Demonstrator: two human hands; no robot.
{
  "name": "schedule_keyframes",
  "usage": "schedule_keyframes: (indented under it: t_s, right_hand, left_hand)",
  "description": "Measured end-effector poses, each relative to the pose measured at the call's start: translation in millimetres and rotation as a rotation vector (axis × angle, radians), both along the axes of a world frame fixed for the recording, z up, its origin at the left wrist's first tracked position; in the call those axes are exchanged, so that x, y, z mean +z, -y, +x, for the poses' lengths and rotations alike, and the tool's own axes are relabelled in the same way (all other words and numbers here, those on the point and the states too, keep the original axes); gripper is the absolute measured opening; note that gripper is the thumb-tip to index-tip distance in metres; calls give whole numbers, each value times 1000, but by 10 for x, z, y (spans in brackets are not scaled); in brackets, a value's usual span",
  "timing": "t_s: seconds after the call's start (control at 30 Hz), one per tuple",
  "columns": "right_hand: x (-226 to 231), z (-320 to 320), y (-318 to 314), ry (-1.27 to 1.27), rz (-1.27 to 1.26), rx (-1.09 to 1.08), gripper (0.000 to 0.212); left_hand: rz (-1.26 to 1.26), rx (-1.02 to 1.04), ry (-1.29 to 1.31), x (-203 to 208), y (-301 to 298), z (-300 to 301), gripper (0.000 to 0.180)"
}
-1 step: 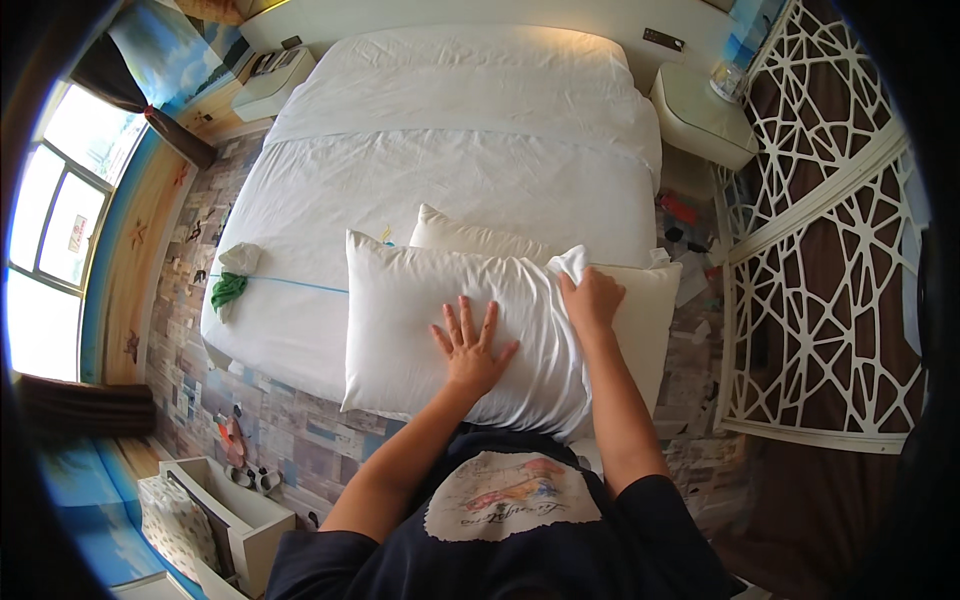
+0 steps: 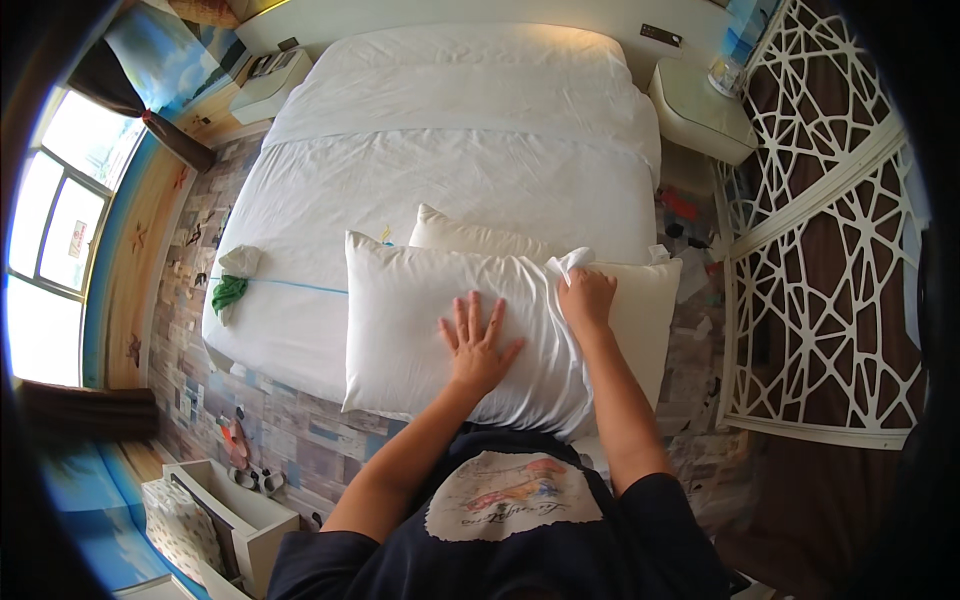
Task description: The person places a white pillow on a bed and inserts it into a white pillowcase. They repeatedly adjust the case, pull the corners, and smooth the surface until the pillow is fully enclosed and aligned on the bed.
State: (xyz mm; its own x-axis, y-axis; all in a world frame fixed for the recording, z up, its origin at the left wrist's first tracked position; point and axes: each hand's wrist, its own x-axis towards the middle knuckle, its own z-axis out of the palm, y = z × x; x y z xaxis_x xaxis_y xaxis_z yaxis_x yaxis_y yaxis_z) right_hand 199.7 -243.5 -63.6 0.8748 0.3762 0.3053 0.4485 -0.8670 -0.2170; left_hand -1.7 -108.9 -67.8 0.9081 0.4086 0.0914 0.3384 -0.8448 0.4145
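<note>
My left hand (image 2: 477,350) lies flat with its fingers spread wide on a white pillowcase (image 2: 400,320), while my right hand (image 2: 588,298) is closed on the bunched edge of that case. The pillowcase holds most of a pillow (image 2: 640,330), whose right end sticks out bare past the gathered folds; both lie at the near end of the bed (image 2: 330,190), just in front of me. How far the pillow reaches into the left corners of the case I cannot tell, as the cloth hides it. A second pillow (image 2: 470,232) lies just behind, its lower part covered by the first. At the bed's left edge a green cloth (image 2: 228,290) lies against a crumpled white cloth (image 2: 240,260). Down to my left, on the floor (image 2: 310,430), is an open white box (image 2: 270,540); its bottom is hard to make out, and I cannot tell whether the spotted bundle (image 2: 180,520) is inside or beside it. The shoes (image 2: 257,480) near it are small and dim. My right fingertips are partly hidden in the folds.
</note>
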Motion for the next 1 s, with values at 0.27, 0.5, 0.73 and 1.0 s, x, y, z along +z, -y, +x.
schedule_keyframes:
  t_s: [0.27,0.5,0.73,1.0]
  right_hand:
    - [-8,192,1194,68,-117,-282,26]
    - [215,-262,671,253,162,-192,40]
    - [77,-502,622,7,-36,-8,8]
    - [-44,194,997,88,4,-255,10]
  left_hand:
    - [72,-77,35,77,70,286,78]
    - [66,-164,46,155,-121,933,68]
    - [-32,-369,120,46,302,950,61]
    - [57,-452,-22,210,499,268,81]
